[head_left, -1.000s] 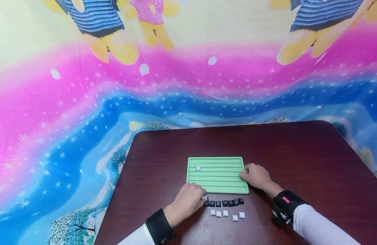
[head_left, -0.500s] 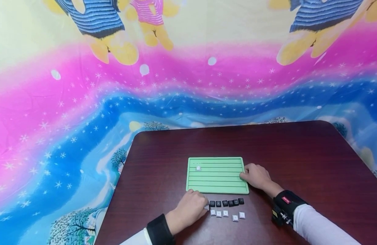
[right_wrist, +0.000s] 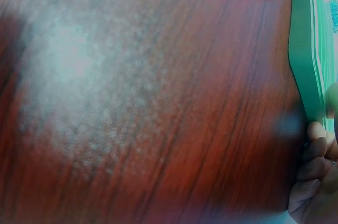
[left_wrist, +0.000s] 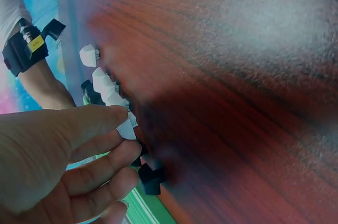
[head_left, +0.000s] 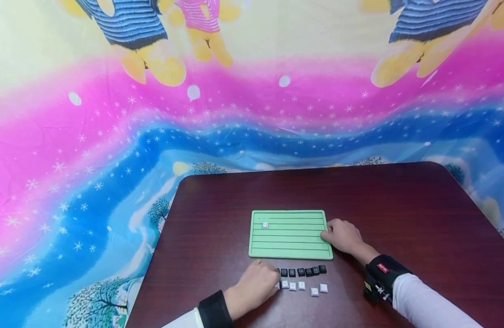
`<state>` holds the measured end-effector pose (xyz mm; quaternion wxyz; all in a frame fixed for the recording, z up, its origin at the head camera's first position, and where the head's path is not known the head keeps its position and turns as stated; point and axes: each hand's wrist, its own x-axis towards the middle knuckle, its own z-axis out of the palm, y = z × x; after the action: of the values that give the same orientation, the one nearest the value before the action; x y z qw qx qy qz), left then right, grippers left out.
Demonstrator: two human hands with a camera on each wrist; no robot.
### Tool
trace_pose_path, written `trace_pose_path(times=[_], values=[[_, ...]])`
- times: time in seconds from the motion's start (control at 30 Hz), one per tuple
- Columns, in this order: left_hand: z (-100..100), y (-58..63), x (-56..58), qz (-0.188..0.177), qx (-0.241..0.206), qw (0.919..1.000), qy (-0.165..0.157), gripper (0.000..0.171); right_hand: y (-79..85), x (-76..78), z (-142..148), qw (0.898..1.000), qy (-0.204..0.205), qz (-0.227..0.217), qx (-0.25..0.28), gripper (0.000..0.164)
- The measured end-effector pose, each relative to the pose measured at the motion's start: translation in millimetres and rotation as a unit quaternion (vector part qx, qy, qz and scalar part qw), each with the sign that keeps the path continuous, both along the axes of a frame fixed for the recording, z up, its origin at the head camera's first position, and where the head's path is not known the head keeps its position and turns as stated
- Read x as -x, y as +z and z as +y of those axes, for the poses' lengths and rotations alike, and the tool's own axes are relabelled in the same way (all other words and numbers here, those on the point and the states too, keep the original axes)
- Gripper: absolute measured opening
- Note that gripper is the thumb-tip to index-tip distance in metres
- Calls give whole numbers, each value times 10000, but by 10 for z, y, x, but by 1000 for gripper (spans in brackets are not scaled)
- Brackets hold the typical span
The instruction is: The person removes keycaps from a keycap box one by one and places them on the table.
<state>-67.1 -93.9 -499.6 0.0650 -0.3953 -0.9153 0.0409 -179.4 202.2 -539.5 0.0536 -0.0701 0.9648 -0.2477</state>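
Note:
My left hand (head_left: 255, 283) pinches a white keycap (left_wrist: 127, 128) between thumb and forefinger, at the left end of a row of white keycaps (head_left: 302, 285). In the head view the fingers mostly hide this keycap. A row of black keycaps (head_left: 301, 272) lies just beyond, its left end partly covered by the hand. Farther back is a green board (head_left: 290, 253) with dark parallel lines, a single white keycap (head_left: 265, 225) on its upper left. My right hand (head_left: 343, 234) holds the board's right edge, thumb on top and fingers curled against the side.
Everything lies on a dark reddish-brown wooden table (head_left: 219, 205) with rounded far corners. A colourful printed cloth (head_left: 252, 105) hangs behind it. Black straps with devices sit on both wrists, the right one (head_left: 380, 275) resting low near the table.
My left hand has moved toward me with the white keycap, from the board's near edge past the black row to the white row. My right hand stays on the board.

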Motion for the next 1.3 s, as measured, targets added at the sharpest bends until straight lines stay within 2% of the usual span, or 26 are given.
trace_pose_path(times=[0.17, 0.5, 0.67, 1.0, 1.3], values=[[10, -17, -19, 26, 208, 9998, 33, 13, -3, -5, -2, 10000, 21, 45, 4, 40], [27, -7, -40, -151, 314, 9993, 161, 12, -6, -7, -4, 10000, 8, 41, 22, 40], [30, 9, -45, -111, 324, 9993, 171, 15, -2, -9, -3, 10000, 5, 32, 38, 40], [25, 32, -11, 30, -9, 10000, 80, 20, -6, -9, 0, 10000, -10, 30, 5, 40], [0, 66, 65, 10, -430, 9990, 100, 17, 2, -5, 2, 10000, 31, 8, 33, 40]])
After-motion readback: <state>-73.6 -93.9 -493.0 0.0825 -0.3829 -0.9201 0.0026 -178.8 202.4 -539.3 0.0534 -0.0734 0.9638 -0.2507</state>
